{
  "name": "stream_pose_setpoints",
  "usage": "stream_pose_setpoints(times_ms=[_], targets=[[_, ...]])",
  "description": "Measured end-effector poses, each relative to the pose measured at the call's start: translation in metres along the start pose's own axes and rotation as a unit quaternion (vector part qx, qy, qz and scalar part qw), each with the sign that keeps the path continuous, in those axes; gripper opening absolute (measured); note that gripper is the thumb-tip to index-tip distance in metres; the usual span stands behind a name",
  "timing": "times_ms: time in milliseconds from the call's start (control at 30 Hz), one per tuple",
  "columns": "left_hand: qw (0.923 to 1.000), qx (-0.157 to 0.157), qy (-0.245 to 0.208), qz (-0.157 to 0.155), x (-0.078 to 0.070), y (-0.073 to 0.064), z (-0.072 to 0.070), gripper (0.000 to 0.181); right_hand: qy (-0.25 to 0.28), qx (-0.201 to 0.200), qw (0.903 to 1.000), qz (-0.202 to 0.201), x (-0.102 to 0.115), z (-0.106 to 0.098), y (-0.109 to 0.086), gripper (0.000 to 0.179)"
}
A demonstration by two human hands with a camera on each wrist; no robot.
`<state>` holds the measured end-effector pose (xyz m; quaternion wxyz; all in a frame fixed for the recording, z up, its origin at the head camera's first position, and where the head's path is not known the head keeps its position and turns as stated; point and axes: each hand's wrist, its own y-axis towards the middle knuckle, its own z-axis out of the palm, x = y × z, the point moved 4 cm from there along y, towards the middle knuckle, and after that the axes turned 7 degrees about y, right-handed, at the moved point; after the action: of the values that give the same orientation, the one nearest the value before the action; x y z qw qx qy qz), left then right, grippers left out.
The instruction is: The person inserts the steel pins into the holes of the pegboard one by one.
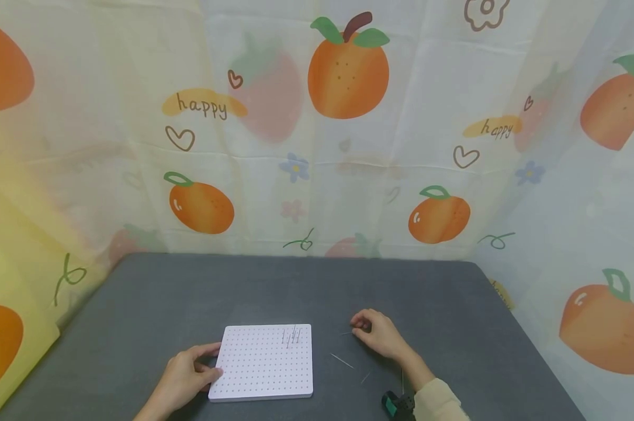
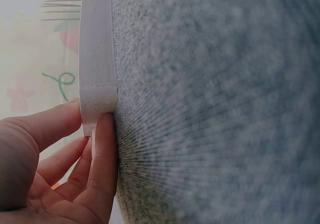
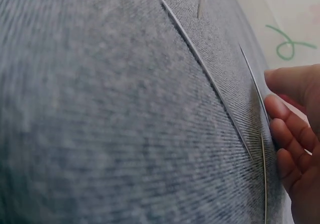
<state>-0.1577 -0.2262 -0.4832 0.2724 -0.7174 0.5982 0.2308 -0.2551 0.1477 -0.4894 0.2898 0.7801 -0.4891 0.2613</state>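
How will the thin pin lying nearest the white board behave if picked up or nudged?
The thin pin looks straight, so it's probably stiff. Its slim shaft suggests it is light and may slip when pinched. It could roll if nudged, though the ribbed grey surface might slow it.

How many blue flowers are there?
2. One blue flower is below and left of the big middle orange; another blue flower is below and right of the right-hand "happy". Others could be hidden.
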Motion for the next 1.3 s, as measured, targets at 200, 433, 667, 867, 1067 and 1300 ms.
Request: stream_pose_setpoints(times_ms=[200,433,667,867,1067,1300], targets=[[1.0000,0.005,0.002,-0.001,0.0008,0.0020,0.0008,0.054,-0.011,-0.001,0.9999,-0.005,-0.0017,0.0011,0.0010,0.010],[1.0000,0.004,-0.004,-0.005,0.0015,0.0010,0.0004,0.054,-0.022,0.012,0.9994,-0.022,0.0007,0.0032,0.0022,0.009],[0.9999,0.003,-0.007,-0.006,0.0017,0.0006,0.0007,0.053,-0.038,0.005,0.9989,-0.027,-0.0012,0.0060,0.0034,0.009],[0.9999,-0.003,-0.012,-0.009,0.0014,-0.0008,0.0002,0.051,-0.040,0.002,0.9991,-0.016,-0.0014,0.0067,0.0046,0.009],[1.0000,-0.001,-0.006,-0.005,0.0013,0.0004,0.0004,0.052,-0.049,0.001,0.9988,-0.009,0.0003,0.0062,0.0063,0.011],[1.0000,0.004,-0.004,-0.003,0.0019,0.0017,0.0006,0.053,-0.057,0.006,0.9983,-0.010,0.0017,0.0066,0.0067,0.012]])
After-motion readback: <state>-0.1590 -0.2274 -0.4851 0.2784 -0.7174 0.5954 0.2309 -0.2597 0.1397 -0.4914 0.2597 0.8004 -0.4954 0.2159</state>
